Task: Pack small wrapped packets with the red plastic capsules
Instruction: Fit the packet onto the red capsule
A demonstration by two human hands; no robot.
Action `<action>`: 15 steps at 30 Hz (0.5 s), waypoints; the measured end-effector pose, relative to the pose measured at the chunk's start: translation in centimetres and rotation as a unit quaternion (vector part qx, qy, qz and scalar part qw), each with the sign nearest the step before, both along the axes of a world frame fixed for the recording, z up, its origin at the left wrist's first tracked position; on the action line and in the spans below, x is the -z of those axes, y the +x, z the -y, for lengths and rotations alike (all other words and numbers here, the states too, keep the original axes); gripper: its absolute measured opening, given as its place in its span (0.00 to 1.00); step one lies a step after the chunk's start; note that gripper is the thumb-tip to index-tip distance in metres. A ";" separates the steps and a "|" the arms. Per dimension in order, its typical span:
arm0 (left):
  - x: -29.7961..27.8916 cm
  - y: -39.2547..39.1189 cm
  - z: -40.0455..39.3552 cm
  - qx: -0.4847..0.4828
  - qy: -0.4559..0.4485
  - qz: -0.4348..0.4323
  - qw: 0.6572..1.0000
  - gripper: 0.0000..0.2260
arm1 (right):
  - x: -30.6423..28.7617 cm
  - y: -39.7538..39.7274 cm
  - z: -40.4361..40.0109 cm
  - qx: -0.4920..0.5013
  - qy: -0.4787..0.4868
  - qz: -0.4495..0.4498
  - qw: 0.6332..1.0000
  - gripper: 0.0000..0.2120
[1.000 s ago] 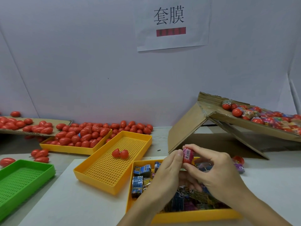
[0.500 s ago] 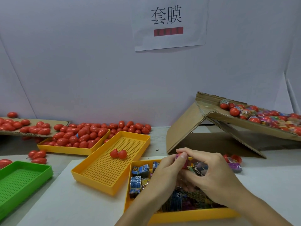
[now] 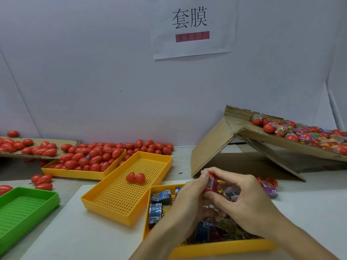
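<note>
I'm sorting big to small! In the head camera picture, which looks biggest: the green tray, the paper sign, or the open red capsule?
1. Paper sign
2. Green tray, partly cut off, so unsure
3. Open red capsule

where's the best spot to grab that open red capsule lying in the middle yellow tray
Take the open red capsule from above, pinching across the narrow waist where its two halves meet. Both halves bulge outward and look smooth, so fingers would likely slip there. The yellow tray around it is bare, so nothing blocks a top approach.

Paper sign (image 3: 193,27) on grey wall, empty green tray (image 3: 22,209), tilted cardboard sheet (image 3: 210,149)
</note>
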State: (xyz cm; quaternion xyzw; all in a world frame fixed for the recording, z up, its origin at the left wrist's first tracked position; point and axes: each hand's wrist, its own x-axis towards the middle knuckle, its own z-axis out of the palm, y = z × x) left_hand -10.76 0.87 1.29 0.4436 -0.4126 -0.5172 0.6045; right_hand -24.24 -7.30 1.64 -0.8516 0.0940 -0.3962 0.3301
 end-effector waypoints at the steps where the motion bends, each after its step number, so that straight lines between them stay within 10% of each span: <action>1: 0.0 0.0 0.0 0.001 0.006 0.016 1.000 0.21 | 0.0 0.0 0.0 0.003 -0.001 -0.004 1.000 0.19; 12: 0.5 -0.3 0.0 -0.121 -0.027 0.248 0.961 0.20 | -0.1 -0.2 0.5 0.089 -0.040 -0.032 0.995 0.15; 15: 0.3 -0.3 0.1 -0.119 -0.032 0.194 0.973 0.19 | 0.2 -0.1 0.7 0.101 -0.043 -0.046 0.993 0.17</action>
